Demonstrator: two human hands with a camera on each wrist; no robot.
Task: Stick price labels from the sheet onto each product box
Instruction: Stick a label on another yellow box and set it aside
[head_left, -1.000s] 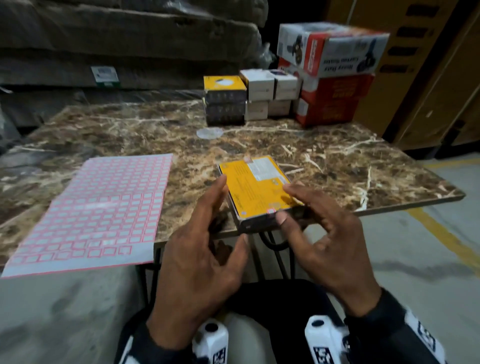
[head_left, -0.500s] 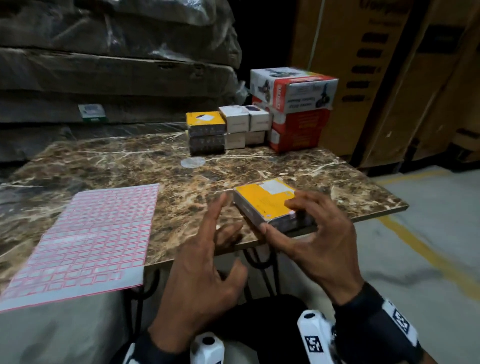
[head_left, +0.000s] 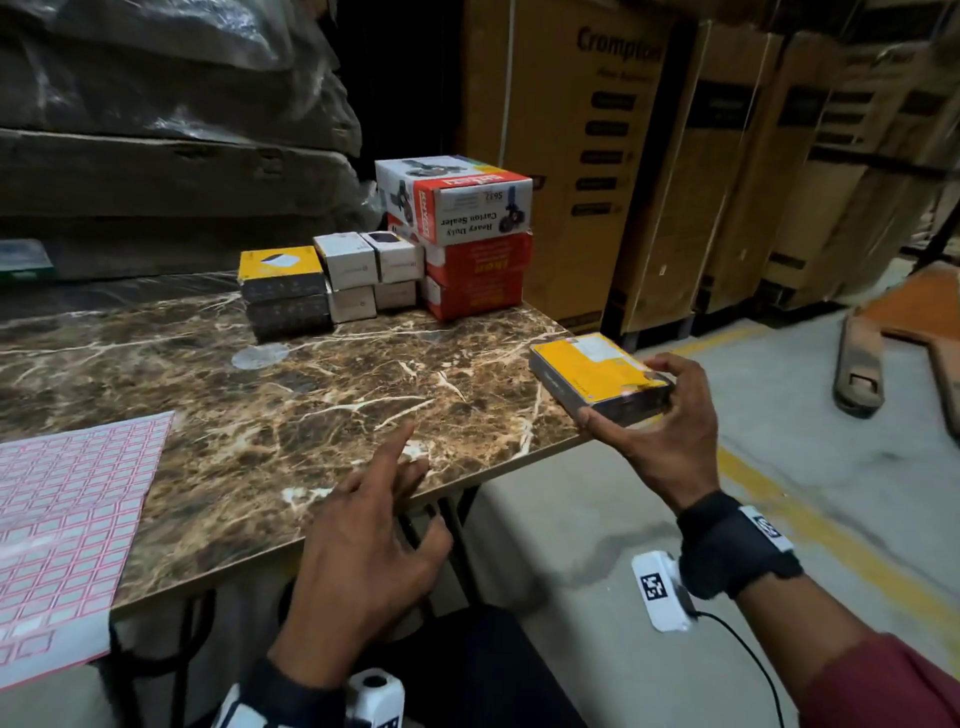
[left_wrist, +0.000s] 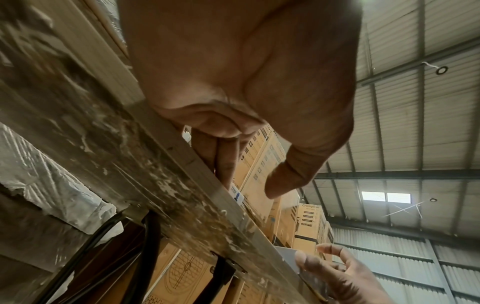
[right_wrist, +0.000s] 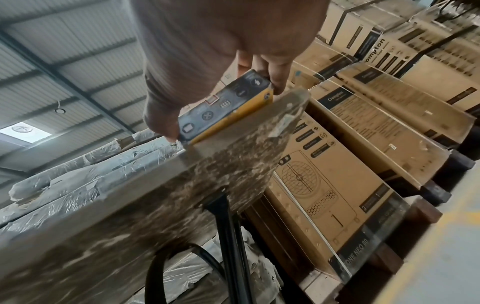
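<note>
My right hand (head_left: 655, 413) grips a flat yellow box (head_left: 592, 373) with dark sides at the table's right corner, thumb on the near edge and fingers on the far side. In the right wrist view the yellow box (right_wrist: 226, 108) rests against the table edge and shows a small pink-bordered label on its dark side. My left hand (head_left: 382, 512) hovers over the front edge of the marble table (head_left: 291, 415), fingers loosely spread, holding nothing. The pink label sheet (head_left: 67, 514) lies at the left and hangs over the front edge.
At the back of the table stand a yellow box stack (head_left: 283, 291), small white boxes (head_left: 363, 273) and red-and-white carton sealer boxes (head_left: 462, 234). A round clear sticker (head_left: 260, 356) lies near them. Large cardboard cartons (head_left: 649, 156) line the right; wrapped slabs (head_left: 156, 130) are behind.
My right hand has carried the yellow box from the table's front middle to its right corner. My left hand let go of the box and stays near the front edge.
</note>
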